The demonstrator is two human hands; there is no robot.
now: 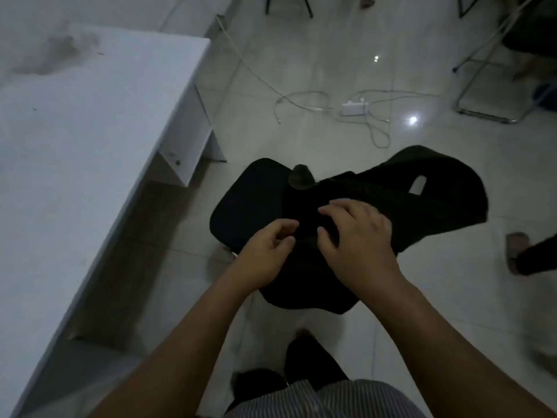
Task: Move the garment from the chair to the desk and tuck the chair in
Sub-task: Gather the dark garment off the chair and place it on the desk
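Observation:
A black garment [422,194] lies draped over a black chair [250,200] that stands on the floor to the right of the white desk [75,131]. The cloth hangs off the chair's right side and near edge. My right hand [355,239] rests on the garment with its fingers curled into the fabric. My left hand [268,245] sits just left of it, thumb and fingers pinching at the garment's edge. The chair's legs are hidden under the seat and cloth.
White cables and a power strip [354,107] lie on the tiled floor beyond the chair. A metal chair frame [482,113] stands at far right. Another person's foot [517,248] is at the right edge. My own feet [307,354] are below.

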